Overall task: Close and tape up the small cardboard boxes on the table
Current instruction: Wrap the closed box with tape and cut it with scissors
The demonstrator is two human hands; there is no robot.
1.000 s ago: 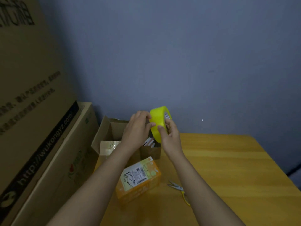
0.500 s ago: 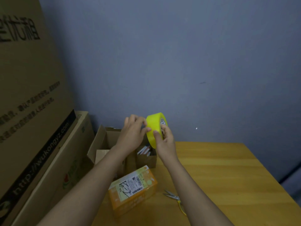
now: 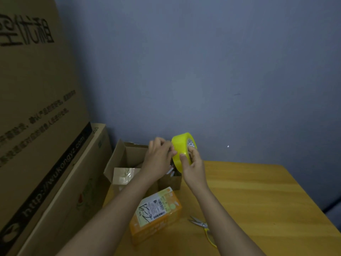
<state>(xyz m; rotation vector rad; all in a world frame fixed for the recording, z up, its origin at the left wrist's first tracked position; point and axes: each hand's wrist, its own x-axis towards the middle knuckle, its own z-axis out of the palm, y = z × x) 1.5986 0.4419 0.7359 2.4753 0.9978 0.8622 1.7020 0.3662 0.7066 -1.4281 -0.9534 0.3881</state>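
1. Standing at the left edge of the frame, the big cartons (image 3: pixel 36 108) are stacked tall and play no part in the work; they look the same as a second ago.
2. Left of centre, the open box (image 3: pixel 127 163) sits on the table (image 3: pixel 258 191) with its flaps up, not yet closed, just as it was a second ago.
3. Above that box, the left hand (image 3: pixel 158 159) has its fingertips curled against the outer face of the tape roll (image 3: pixel 181 150), picking at it. Over the last second its fingers have bunched closer on the roll, probably hunting for the loose end; no free strip is visible yet.
4. At centre, the tape roll is held in the air on edge; it sits a little higher in the frame than before.
5. Just right of it, the right hand (image 3: pixel 193 163) grips the roll, thumb on the yellow face and fingers behind.
6. Lower centre, the orange box (image 3: pixel 156 213) lies closed on the table, with scissors (image 3: pixel 203 226) to its right, both untouched. Taping has not begun.
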